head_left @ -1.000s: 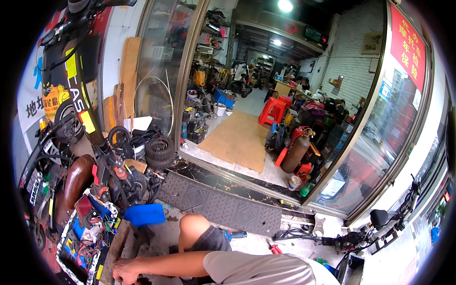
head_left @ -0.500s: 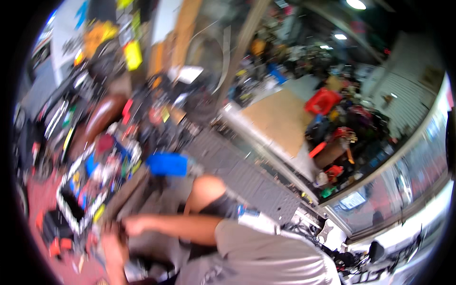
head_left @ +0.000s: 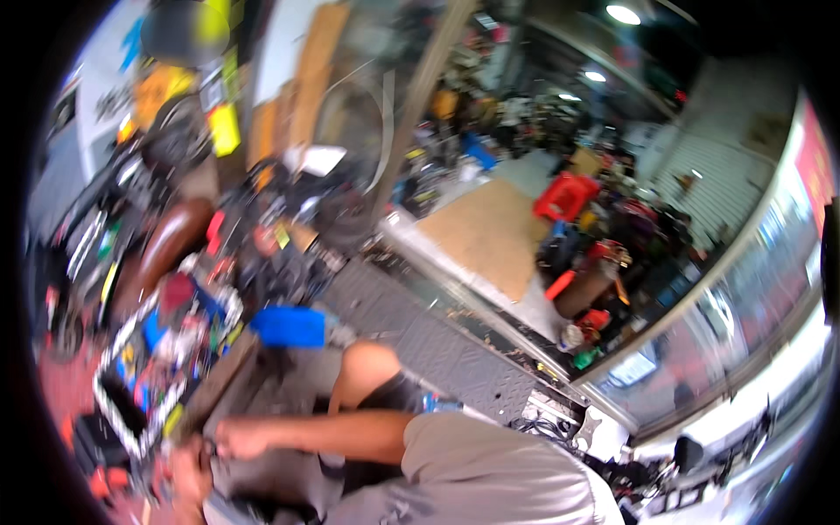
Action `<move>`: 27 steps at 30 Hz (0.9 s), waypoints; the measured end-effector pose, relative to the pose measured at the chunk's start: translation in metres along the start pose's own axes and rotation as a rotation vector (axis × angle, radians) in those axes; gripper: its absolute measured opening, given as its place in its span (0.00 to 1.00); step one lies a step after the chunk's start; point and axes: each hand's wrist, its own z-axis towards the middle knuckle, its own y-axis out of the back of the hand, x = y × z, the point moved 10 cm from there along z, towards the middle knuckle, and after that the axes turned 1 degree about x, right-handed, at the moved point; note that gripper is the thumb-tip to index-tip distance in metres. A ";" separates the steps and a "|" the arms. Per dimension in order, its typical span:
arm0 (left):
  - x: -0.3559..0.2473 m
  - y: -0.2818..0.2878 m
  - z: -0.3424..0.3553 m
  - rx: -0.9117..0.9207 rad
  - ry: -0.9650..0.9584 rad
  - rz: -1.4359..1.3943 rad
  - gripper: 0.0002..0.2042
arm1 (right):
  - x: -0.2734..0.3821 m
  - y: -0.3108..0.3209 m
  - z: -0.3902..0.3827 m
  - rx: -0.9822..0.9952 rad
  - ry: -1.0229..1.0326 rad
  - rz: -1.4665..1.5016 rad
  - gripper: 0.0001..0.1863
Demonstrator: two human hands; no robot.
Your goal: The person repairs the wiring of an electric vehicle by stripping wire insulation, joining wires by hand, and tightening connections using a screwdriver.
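Note:
At the lower left my two hands are close together, both blurred, over the edge of a dark brown, box-like thing (head_left: pixel 284 472). My right hand (head_left: pixel 241 437) reaches in with its fingers curled closed. Just beside it my left hand (head_left: pixel 190 477) is also closed, its fingers bent inward. Something small and dark seems to lie between them, but I cannot make out what it is. Close by stands a white-rimmed crate (head_left: pixel 103 398) full of small coloured tools and parts. A blue flat object (head_left: pixel 289 326) lies beyond my hands.
A brown motorbike seat (head_left: pixel 179 229) and other vehicle parts crowd the left. A grey ramp (head_left: pixel 437 337) runs along a glass-fronted doorway. Inside, a tan board (head_left: pixel 486 236) and a red stool (head_left: pixel 564 197) are visible. A black case (head_left: pixel 94 442) stands beside the crate.
The whole view has shifted, so the scene sits further left and slightly lower. My hands stay close together at the same dark thing.

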 end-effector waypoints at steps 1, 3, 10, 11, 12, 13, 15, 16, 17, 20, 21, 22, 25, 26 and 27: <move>-0.013 0.013 -0.007 -0.022 0.025 -0.028 0.03 | 0.008 0.003 -0.001 -0.012 -0.092 0.118 0.15; -0.017 0.017 -0.010 -0.028 0.045 -0.056 0.03 | 0.012 0.015 -0.006 -0.047 -0.138 0.219 0.15; -0.012 0.048 -0.006 0.001 0.222 -0.146 0.11 | 0.040 0.044 0.019 -0.151 0.086 -0.025 0.19; -0.013 0.036 -0.002 0.087 0.177 -0.152 0.12 | 0.024 0.038 0.000 -0.093 -0.063 0.057 0.19; -0.012 0.043 -0.008 0.040 0.108 -0.051 0.13 | 0.040 0.044 0.000 -0.055 -0.127 -0.005 0.19; -0.008 0.038 -0.009 0.070 0.099 -0.003 0.12 | 0.032 0.040 -0.003 -0.035 -0.108 -0.052 0.20; -0.005 0.033 -0.011 0.081 0.015 0.063 0.12 | 0.042 0.036 -0.008 0.065 -0.158 -0.211 0.20; -0.014 0.029 -0.013 0.119 -0.002 0.057 0.12 | 0.041 0.034 -0.014 0.114 -0.197 -0.264 0.20; -0.011 0.024 -0.012 0.150 -0.004 0.093 0.12 | 0.039 0.031 -0.013 0.134 -0.183 -0.298 0.21; -0.014 0.021 -0.022 0.188 0.021 0.122 0.12 | 0.043 0.024 -0.007 0.244 -0.158 -0.355 0.21; -0.011 0.022 -0.026 0.186 0.022 0.126 0.12 | 0.049 0.024 -0.004 0.289 -0.137 -0.346 0.21; -0.011 0.021 -0.027 0.180 0.011 0.123 0.12 | 0.051 0.026 -0.004 0.330 -0.124 -0.348 0.21; -0.012 0.022 -0.030 0.171 0.016 0.067 0.12 | 0.057 0.037 -0.010 0.353 -0.175 -0.260 0.20; -0.013 0.023 -0.030 0.163 0.014 0.048 0.12 | 0.057 0.040 -0.012 0.363 -0.221 -0.235 0.20; -0.013 0.021 -0.031 0.183 0.047 0.042 0.11 | 0.056 0.041 -0.013 0.365 -0.243 -0.227 0.20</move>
